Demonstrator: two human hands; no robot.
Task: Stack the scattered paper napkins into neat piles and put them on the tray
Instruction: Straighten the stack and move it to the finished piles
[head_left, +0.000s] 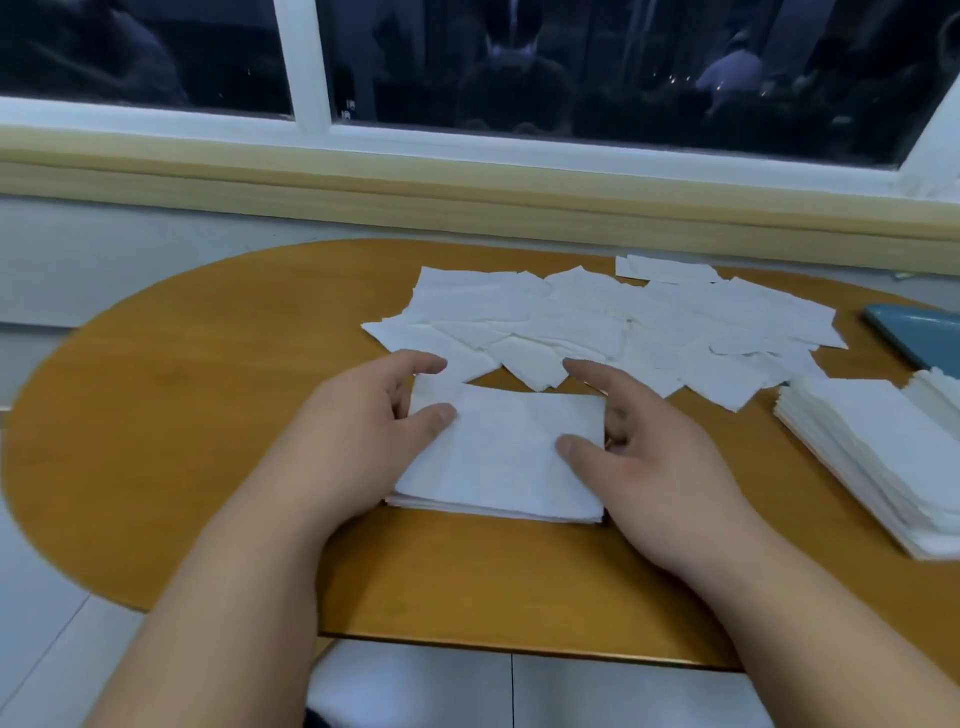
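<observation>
We take this as the squaring-up step: a small pile of napkins lies near the front edge of the table, held between both hands. The left hand cups its left short side and the right hand its right. Each has its thumb resting on the top sheet, its fingers bent against the edge and its forefinger lifted clear. We cannot tell whether any fingers reach underneath. Behind the pile, toward the back edge, the loose napkins lie overlapping. A taller finished stack sits at the right edge, just in front of the blue tray, which is cut off by the frame. Much remains to gather, we judge. The next move calls for an even, light squeeze from both sides so the thin sheets line up without buckling, then another sheet drawn from the heap.
</observation>
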